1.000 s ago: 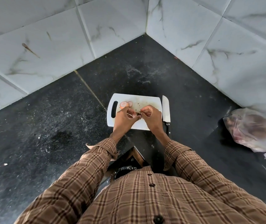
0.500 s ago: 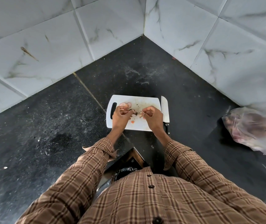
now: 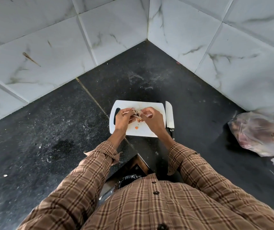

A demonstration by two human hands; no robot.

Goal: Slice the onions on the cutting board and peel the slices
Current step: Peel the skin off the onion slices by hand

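A white cutting board [image 3: 139,131] lies on the black counter in the wall corner. Over its middle, my left hand [image 3: 124,117] and my right hand [image 3: 152,119] both pinch one small onion slice [image 3: 137,112] with papery skin hanging from it. More peel scraps [image 3: 139,120] lie on the board under the hands. A small orange bit [image 3: 136,127] rests near the board's front. The knife [image 3: 169,117] lies flat along the board's right edge, blade pointing away from me.
A clear plastic bag [image 3: 262,134] with onions sits on the counter at the right. Marble-tiled walls [image 3: 66,47] close in the corner behind the board. A dark bin liner [image 3: 128,179] shows below the counter edge, near my shirt.
Both hands have moved further up over the board and slightly apart, pulling at the slice; skin now hangs between them. The slices seen earlier near the board's handle are now hidden by my left hand.
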